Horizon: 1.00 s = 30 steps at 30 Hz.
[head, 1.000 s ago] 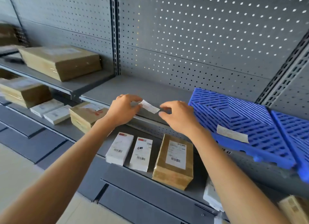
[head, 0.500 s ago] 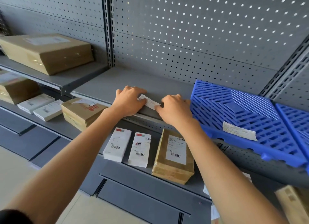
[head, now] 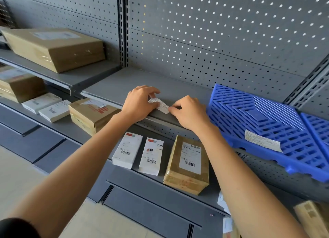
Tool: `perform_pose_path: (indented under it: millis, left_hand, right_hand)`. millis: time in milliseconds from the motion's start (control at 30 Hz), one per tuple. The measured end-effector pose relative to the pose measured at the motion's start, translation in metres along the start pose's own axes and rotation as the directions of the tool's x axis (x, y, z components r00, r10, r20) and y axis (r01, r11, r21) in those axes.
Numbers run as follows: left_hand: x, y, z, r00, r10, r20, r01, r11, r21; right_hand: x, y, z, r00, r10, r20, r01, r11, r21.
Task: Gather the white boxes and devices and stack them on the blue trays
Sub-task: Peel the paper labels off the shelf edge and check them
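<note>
My left hand [head: 138,102] and my right hand [head: 189,111] both pinch a small white paper label [head: 159,105] at the front edge of the grey upper shelf [head: 115,84]. A blue slatted tray [head: 263,124] lies on that shelf just right of my right hand, with a white label [head: 262,142] on its front part. A second blue tray [head: 318,129] adjoins it at the far right. Two white boxes [head: 127,149] [head: 151,156] lie side by side on the lower shelf under my hands. Two more white boxes [head: 41,102] [head: 54,110] lie further left.
Brown cardboard parcels are around: one [head: 187,164] beside the white boxes, one [head: 92,115] left of my left arm, a large one [head: 55,48] on the upper left shelf, another [head: 19,85] below it. Perforated grey back panels [head: 213,33] rise behind the shelves. More packages show at the lower right corner [head: 309,218].
Both hands have lowered onto the shelf's front edge with the label, and the label now lies nearly flat along the edge. The view has shifted slightly.
</note>
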<state>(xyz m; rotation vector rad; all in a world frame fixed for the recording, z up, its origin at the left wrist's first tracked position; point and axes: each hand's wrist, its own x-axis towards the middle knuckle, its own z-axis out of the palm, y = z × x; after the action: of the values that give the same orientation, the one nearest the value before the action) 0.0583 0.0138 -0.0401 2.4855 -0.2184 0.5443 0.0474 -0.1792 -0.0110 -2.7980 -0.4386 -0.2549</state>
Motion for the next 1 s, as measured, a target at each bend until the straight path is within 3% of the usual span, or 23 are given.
perform_pose_path:
  millis: [300,567,1000]
  left_hand:
    - [-0.007,0.001,-0.004,0.994,0.000,-0.112,-0.016,0.990,-0.137]
    - [-0.009,0.018,-0.017,0.981,-0.122,-0.151,0.043,0.895,-0.445]
    - [0.005,0.084,-0.004,0.997,0.062,-0.053,-0.082,0.702,-0.708]
  right_hand:
    - [-0.005,-0.008,-0.004,1.000,-0.009,0.006,0.009,1.000,0.019]
    - [-0.007,-0.001,-0.017,0.979,0.057,-0.196,0.000,0.959,0.282]
    - [-0.056,0.052,-0.076,0.924,0.221,-0.311,-0.036,0.861,0.507]
